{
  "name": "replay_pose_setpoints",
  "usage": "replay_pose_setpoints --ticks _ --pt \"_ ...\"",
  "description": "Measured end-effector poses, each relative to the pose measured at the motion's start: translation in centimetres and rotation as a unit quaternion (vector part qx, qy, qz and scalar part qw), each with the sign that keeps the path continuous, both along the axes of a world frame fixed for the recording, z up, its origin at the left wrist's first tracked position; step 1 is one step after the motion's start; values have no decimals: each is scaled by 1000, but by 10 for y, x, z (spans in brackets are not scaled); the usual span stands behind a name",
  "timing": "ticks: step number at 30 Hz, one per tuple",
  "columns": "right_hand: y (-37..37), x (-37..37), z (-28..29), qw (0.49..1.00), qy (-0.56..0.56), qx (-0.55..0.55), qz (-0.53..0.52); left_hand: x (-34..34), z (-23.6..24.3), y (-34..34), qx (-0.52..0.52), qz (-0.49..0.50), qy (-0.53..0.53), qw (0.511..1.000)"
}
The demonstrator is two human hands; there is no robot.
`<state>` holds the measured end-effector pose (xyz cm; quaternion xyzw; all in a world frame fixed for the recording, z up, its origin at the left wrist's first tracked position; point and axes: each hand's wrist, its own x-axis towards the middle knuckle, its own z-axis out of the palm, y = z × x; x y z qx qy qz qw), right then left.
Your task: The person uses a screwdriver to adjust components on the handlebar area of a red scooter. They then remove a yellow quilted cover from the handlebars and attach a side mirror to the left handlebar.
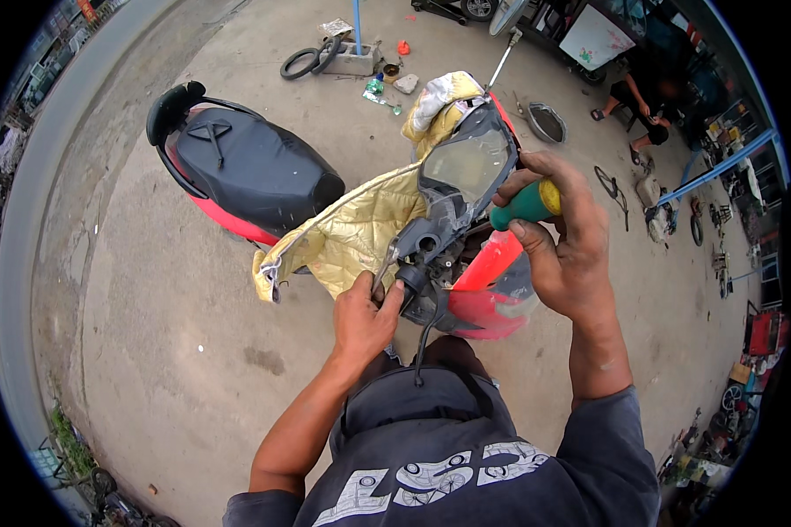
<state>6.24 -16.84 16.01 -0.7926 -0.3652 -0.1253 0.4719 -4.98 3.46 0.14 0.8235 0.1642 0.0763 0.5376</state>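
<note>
The right hand (567, 233) pinches a green-and-yellow tool handle (529, 205) between thumb and fingers, above the red front panel (490, 260) of a scooter (259, 167); the left hand (366, 314) is curled at the end of its black handlebar grip (412, 280), thumb against it; a yellow quilted cover (360, 235) drapes from the handlebar toward the black seat (277, 176); the scooter stands on concrete ground (176, 351), directly before the person.
</note>
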Motion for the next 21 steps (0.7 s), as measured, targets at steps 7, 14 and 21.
replay_pose_setpoints --ticks 7,14,21 --pt "7 -5 -4 998 -41 -10 -38 -2 -1 2 36 1 4 999" --pt "1 0 -6 1000 -26 3 -15 2 -2 1 44 -2 0 999" --pt "4 -4 -6 999 -29 -4 -18 0 -2 2 41 -3 3 999"
